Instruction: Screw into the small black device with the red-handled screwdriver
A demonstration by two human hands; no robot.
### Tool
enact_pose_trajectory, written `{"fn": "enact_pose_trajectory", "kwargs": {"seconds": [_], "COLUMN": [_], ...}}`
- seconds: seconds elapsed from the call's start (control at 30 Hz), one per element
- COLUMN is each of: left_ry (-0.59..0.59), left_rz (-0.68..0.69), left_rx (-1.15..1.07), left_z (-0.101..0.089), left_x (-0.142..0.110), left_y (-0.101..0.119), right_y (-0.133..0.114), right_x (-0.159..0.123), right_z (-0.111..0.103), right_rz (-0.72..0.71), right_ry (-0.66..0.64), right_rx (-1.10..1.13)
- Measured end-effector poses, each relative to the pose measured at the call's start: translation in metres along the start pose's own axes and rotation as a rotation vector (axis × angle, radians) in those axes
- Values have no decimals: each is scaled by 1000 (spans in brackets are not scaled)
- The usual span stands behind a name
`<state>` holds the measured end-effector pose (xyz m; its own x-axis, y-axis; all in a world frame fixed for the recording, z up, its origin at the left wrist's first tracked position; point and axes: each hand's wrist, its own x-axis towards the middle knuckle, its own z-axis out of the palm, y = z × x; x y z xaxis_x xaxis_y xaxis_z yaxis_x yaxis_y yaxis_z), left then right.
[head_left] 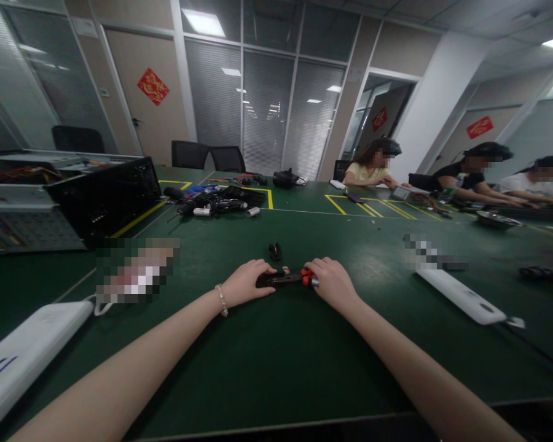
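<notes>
My right hand (330, 283) is closed around the red handles of a pair of pliers (292, 278), whose dark jaws point left. Between the thumb and fingers of my left hand (247, 280) is a small black part (266, 280), and the jaws reach to it or touch it. Its exact kind is hard to make out. A small pale piece (286, 270) shows just above the jaws. Beyond my hands, a small black coiled item (274, 251) lies on the green table (276, 368).
Two white power banks (32, 356) (461, 294) flank my arms. An open computer case (105, 202) stands at the left. Tools and cables (221, 199) lie in a pile farther back. Three people sit at the far right, one in a yellow top (364, 175).
</notes>
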<state>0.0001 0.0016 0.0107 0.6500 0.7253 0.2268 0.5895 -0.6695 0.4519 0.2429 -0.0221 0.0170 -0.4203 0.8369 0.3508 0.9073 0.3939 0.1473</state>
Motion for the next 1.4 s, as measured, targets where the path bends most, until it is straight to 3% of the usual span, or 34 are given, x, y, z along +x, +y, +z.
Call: {"fn": "enact_pose_trajectory", "kwargs": {"seconds": [1.4], "left_ry": [-3], "left_rz": [-6], "left_rx": [-4], "left_z": [0], "left_x": [0], "left_y": [0], "right_y": [1], "right_x": [-1], "right_z": [4], "right_rz": [-4], "right_ry": [2], "right_rx": [1]}}
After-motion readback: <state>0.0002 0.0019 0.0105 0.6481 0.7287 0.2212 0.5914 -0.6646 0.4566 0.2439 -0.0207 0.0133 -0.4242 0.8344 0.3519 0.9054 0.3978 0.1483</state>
